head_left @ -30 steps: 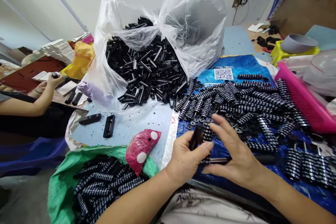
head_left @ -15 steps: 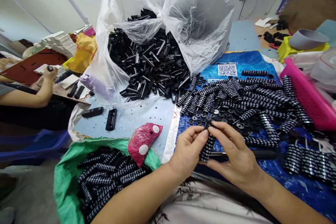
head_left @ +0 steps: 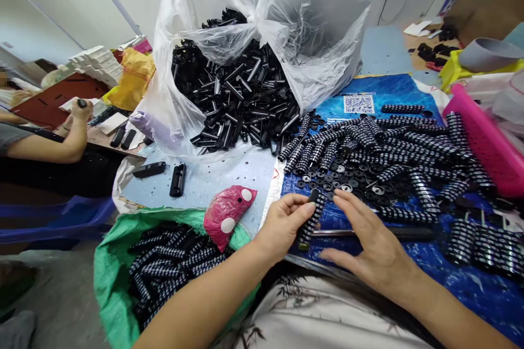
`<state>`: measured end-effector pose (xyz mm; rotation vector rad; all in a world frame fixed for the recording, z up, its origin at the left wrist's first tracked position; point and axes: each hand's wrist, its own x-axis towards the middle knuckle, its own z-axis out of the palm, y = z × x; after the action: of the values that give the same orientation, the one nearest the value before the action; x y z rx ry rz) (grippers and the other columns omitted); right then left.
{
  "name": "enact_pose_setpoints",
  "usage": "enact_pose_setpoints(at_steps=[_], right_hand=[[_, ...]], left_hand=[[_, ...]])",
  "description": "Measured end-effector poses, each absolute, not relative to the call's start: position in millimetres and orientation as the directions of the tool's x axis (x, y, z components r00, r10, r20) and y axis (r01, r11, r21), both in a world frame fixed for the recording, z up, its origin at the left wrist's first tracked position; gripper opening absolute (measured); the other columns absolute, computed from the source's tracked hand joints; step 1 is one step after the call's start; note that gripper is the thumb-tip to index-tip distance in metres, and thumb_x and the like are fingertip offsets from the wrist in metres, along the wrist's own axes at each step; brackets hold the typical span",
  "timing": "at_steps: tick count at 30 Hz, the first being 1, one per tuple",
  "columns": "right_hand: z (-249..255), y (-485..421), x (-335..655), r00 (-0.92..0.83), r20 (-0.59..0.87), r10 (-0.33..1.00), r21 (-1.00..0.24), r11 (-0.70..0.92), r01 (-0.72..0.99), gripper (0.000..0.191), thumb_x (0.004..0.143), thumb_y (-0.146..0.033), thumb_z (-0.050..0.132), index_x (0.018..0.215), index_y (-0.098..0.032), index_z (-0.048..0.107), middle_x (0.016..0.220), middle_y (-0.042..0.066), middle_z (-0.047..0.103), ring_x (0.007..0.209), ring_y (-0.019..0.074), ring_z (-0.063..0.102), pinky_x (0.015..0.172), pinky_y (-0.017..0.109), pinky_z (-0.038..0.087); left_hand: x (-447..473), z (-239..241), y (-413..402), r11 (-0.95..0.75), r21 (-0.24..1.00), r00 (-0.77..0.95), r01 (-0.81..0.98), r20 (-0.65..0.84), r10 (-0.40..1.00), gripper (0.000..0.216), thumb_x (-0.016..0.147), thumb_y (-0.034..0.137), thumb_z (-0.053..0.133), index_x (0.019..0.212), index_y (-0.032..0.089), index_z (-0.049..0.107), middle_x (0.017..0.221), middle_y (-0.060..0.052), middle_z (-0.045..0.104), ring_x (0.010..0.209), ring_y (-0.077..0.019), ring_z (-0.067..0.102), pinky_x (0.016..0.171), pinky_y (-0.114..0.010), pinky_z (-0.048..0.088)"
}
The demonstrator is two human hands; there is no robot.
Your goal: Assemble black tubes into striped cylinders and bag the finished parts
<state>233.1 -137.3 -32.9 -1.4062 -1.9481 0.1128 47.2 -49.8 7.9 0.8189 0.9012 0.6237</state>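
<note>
My left hand (head_left: 282,224) is closed around a black tube stacked with ringed washers (head_left: 311,219), held upright and slightly tilted just above the blue sheet (head_left: 380,90). My right hand (head_left: 368,242) hovers beside it with its fingers spread and nothing in them, over a thin dark rod (head_left: 368,233) lying on the sheet. Loose black washers (head_left: 344,177) lie scattered just beyond my fingers. A heap of finished ringed tubes (head_left: 393,147) covers the sheet further back and to the right.
A clear plastic bag (head_left: 262,54) spills plain black tubes at the back. A green sack (head_left: 118,283) of ringed tubes sits lower left, beside a pink pouch (head_left: 225,212). A pink tray (head_left: 483,142) stands right. Another person's arm (head_left: 53,142) works at far left.
My right hand has let go of the ringed tube and opened, dropping lower to the right. My left hand keeps the tube and has shifted slightly left.
</note>
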Motion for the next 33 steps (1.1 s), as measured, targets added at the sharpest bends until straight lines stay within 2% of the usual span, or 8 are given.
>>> enact_pose_setpoints(at_steps=[3,7,9,13,17,24,29,33], right_hand=[[-43.8,-142.6,246.6,-0.214,0.449,0.867,-0.353,0.392,0.849,0.033,0.095,-0.031,0.061,0.128,-0.023,0.061,0.116,0.011,0.070,0.105,0.0282,0.068,0.089,0.046,0.056],[-39.5,-144.7,249.8,-0.179,0.462,0.869,-0.364,0.369,0.855,0.016,0.098,-0.027,0.055,0.110,-0.022,0.064,0.095,0.006,0.071,0.082,0.0213,0.068,0.075,0.037,0.055],[-29.6,-140.9,244.9,-0.083,0.498,0.863,-0.430,0.329,0.841,0.018,0.098,-0.023,0.053,0.114,-0.023,0.062,0.095,0.006,0.070,0.083,0.0206,0.068,0.077,0.035,0.055],[-18.7,-126.1,232.2,-0.001,0.511,0.860,-0.492,0.293,0.820,0.022,0.099,-0.023,0.051,0.117,-0.025,0.064,0.099,0.006,0.071,0.085,0.0212,0.069,0.078,0.034,0.054],[-21.4,-117.4,224.6,-0.099,0.343,0.934,-0.430,0.250,0.867,0.022,0.100,-0.032,0.051,0.109,-0.024,0.069,0.087,0.006,0.070,0.072,0.0204,0.067,0.069,0.034,0.053],[-5.7,-122.6,210.1,-0.228,0.621,0.750,-0.427,0.568,0.704,0.030,0.097,-0.014,0.052,0.125,-0.021,0.060,0.096,0.006,0.073,0.081,0.0176,0.069,0.074,0.029,0.055],[-16.4,-128.2,198.7,-0.446,0.450,0.774,-0.278,0.596,0.753,0.016,0.100,-0.021,0.052,0.102,-0.016,0.067,0.072,0.003,0.064,0.062,0.0156,0.060,0.058,0.029,0.048],[-23.6,-135.2,213.9,-0.469,0.440,0.766,-0.352,0.628,0.694,0.017,0.100,-0.021,0.052,0.107,-0.015,0.066,0.083,0.005,0.068,0.070,0.0147,0.063,0.066,0.027,0.050]], left_hand=[[24.1,1.9,-33.1,0.129,0.978,0.406,0.161,-0.185,0.895,0.027,0.080,0.041,0.074,0.093,0.018,0.068,0.083,-0.002,0.069,0.077,-0.0159,0.062,0.075,-0.029,0.048],[-1.5,0.1,-12.0,-0.220,0.765,0.481,0.606,-0.132,0.867,0.018,0.082,0.032,0.072,0.094,0.018,0.073,0.090,-0.004,0.069,0.084,-0.0190,0.060,0.078,-0.030,0.043],[-4.4,-0.3,-6.4,-0.229,0.712,0.519,0.664,-0.219,0.826,0.021,0.077,0.036,0.077,0.089,0.018,0.074,0.082,-0.002,0.066,0.076,-0.0176,0.058,0.071,-0.029,0.041],[1.4,-4.2,-5.6,-0.110,0.755,0.537,0.646,-0.347,0.769,0.030,0.073,0.044,0.081,0.082,0.017,0.072,0.064,0.004,0.054,0.061,-0.0131,0.046,0.057,-0.025,0.032],[5.4,-7.6,-5.4,-0.100,0.783,0.545,0.614,-0.329,0.771,0.025,0.073,0.038,0.080,0.081,0.017,0.069,0.064,0.005,0.050,0.060,-0.0123,0.044,0.055,-0.025,0.030],[8.6,-3.9,15.5,-0.146,0.737,0.615,0.659,-0.417,0.670,0.032,0.064,0.036,0.085,0.073,0.017,0.061,0.064,0.005,0.052,0.063,-0.0124,0.046,0.058,-0.025,0.032],[18.5,-5.6,15.3,-0.155,0.698,0.597,0.700,-0.450,0.664,0.033,0.064,0.037,0.084,0.073,0.019,0.058,0.060,0.007,0.049,0.060,-0.0120,0.044,0.057,-0.026,0.029],[2.3,17.7,13.1,-0.283,0.645,0.623,0.710,-0.388,0.679,0.021,0.067,0.028,0.078,0.074,0.019,0.060,0.062,0.006,0.051,0.058,-0.0114,0.044,0.054,-0.026,0.028]])
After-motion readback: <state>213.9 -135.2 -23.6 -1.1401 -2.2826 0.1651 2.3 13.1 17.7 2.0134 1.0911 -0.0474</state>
